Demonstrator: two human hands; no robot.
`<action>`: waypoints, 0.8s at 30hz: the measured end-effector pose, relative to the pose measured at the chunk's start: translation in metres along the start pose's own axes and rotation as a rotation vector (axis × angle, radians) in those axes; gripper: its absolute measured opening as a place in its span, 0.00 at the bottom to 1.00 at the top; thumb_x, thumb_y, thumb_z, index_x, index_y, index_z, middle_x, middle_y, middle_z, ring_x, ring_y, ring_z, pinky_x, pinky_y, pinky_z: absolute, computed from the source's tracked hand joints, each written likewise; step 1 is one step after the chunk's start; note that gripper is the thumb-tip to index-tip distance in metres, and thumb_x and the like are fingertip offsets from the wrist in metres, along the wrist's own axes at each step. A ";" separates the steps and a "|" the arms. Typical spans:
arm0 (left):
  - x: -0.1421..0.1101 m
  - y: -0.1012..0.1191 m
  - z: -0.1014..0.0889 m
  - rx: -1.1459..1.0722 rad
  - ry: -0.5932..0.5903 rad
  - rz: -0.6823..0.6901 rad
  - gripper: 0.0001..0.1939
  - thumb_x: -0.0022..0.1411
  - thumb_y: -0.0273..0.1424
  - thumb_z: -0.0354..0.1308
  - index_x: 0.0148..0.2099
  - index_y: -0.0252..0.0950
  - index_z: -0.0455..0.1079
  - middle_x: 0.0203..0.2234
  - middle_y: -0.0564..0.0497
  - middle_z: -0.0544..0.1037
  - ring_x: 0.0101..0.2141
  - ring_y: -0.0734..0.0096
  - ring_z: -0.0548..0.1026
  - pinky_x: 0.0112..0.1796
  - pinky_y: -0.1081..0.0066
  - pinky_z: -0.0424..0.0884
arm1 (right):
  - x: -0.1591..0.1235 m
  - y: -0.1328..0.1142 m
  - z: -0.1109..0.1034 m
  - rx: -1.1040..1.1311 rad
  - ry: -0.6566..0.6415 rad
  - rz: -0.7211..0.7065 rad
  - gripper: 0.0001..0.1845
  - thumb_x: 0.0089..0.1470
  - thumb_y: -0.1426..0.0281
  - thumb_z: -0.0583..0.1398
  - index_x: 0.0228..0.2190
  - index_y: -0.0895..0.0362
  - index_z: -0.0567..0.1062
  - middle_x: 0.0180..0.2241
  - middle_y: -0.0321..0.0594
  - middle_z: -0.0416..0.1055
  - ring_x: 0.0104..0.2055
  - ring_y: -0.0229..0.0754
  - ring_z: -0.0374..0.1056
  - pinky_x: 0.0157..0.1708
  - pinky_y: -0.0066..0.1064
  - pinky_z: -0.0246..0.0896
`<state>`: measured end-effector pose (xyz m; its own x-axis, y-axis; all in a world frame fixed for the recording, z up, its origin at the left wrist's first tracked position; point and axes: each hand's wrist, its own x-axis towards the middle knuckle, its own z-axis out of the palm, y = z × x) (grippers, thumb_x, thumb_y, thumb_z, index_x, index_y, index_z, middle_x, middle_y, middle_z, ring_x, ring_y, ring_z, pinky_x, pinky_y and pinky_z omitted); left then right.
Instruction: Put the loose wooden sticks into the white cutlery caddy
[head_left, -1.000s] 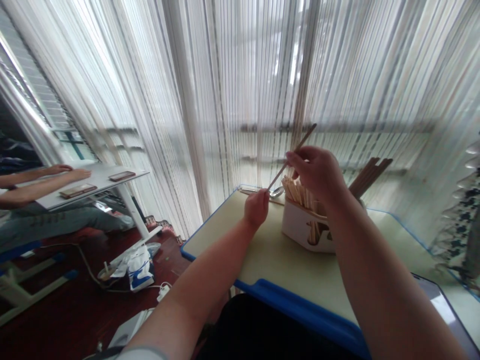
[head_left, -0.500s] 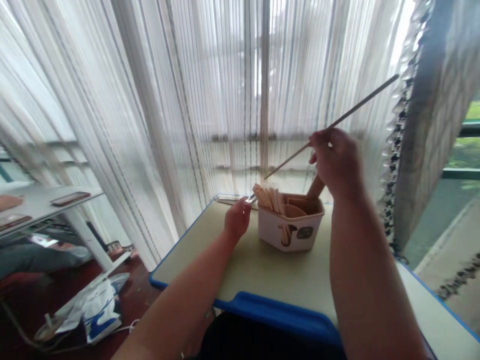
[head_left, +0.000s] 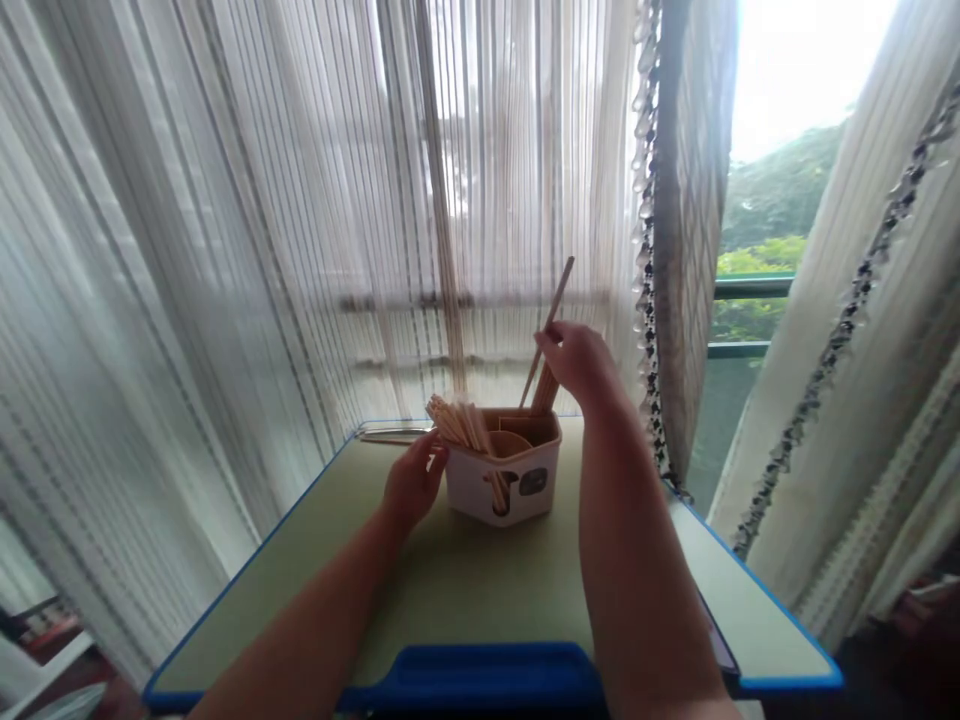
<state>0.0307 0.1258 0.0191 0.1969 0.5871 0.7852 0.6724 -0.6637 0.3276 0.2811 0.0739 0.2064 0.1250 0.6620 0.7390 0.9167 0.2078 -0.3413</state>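
A white holder (head_left: 504, 478) stands on the table (head_left: 465, 590), with several wooden chopsticks (head_left: 459, 424) fanned out of its left side and darker ones at its back right. My right hand (head_left: 579, 362) is above the holder's back right corner, pinched on one brown chopstick (head_left: 553, 312) that points steeply up, its lower end at the compartment. My left hand (head_left: 415, 480) rests against the holder's left side, fingers curled; I cannot make out anything in it.
A metal utensil (head_left: 390, 435) lies on the table at its far left edge behind my left hand. Sheer curtains hang close behind the table. A patterned curtain (head_left: 694, 200) and an open window are at the right. The table has a blue rim (head_left: 480, 680).
The view swung right, away from the neighbouring desk. My right hand brought the chopstick from a raised slant down to near upright over the holder's back right compartment. My left hand moved to the holder's side.
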 end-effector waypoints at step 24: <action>-0.002 0.020 0.011 -0.351 -0.226 -0.203 0.46 0.49 0.42 0.62 0.64 0.41 0.42 0.50 0.44 0.71 0.46 0.63 0.72 0.43 0.64 0.71 | -0.013 -0.038 -0.010 0.260 0.140 -0.058 0.18 0.51 0.61 0.54 0.42 0.56 0.70 0.35 0.42 0.69 0.31 0.40 0.64 0.36 0.34 0.59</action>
<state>0.0513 0.1165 0.0186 0.2629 0.7821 0.5650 0.4391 -0.6184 0.6518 0.2485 0.0500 0.2155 0.1430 0.5414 0.8285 0.7983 0.4318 -0.4199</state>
